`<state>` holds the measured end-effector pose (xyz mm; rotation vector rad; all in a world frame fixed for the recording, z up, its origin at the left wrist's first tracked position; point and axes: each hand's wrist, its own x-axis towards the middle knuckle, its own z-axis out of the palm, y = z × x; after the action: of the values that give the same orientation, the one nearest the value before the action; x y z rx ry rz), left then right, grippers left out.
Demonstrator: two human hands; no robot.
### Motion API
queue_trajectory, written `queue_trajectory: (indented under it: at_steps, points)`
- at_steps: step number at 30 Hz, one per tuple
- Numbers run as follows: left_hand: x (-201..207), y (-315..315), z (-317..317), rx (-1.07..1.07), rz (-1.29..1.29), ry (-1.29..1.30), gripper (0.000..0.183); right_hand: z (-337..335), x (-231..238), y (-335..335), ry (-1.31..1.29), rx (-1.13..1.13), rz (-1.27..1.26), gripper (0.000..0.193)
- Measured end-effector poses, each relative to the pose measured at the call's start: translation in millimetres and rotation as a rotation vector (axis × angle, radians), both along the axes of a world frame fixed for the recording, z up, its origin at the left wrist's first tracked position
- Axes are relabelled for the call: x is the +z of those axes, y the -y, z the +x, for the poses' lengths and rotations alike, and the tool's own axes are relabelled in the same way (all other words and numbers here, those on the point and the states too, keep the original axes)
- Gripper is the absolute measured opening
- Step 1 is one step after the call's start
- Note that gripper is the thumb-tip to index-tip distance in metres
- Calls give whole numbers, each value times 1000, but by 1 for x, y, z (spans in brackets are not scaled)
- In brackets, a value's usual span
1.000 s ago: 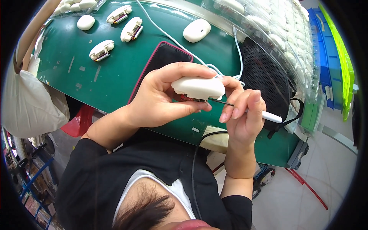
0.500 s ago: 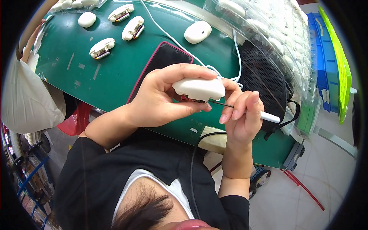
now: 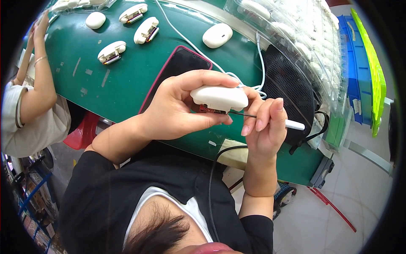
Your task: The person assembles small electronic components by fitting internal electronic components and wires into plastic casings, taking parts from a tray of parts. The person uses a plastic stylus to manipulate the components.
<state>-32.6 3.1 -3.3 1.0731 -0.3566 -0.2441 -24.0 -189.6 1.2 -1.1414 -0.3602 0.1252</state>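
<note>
A white rounded plastic casing (image 3: 220, 96) is gripped by my left hand (image 3: 167, 108), thumb below and fingers over the top. Along its open lower side a red circuit board (image 3: 207, 109) shows. My right hand (image 3: 268, 127) pinches a slim screwdriver (image 3: 294, 125) with a white handle and a thin dark shaft. The shaft points left into the casing's lower side; its tip is hidden. Some fingers of my right hand also lie by the casing's right end. Under my left hand lies a phone (image 3: 182, 63) with a pink-red edge.
On the green table (image 3: 97, 80) are several open white casings (image 3: 112, 52) and a closed white one (image 3: 218, 35). A white cable (image 3: 186, 38) runs past a black mesh bag (image 3: 287, 84). Clear trays (image 3: 313, 46) stack at right. A co-worker's arm (image 3: 42, 76) reaches over the far-left edge.
The co-worker at left has moved, and their raised forearms now show. My hands, the casing and the screwdriver stay nearly in place; the handle has shifted slightly.
</note>
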Motion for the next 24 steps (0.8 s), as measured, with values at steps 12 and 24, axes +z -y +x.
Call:
queue_trajectory:
  at_steps: [12,24]
  points:
    - [0,1,1,-60,-65,-3,50,-3,-3,-2,-265,77,216,56]
    - [-1,1,2,-109,-123,-18,50,-1,-5,0,-285,157,255,55]
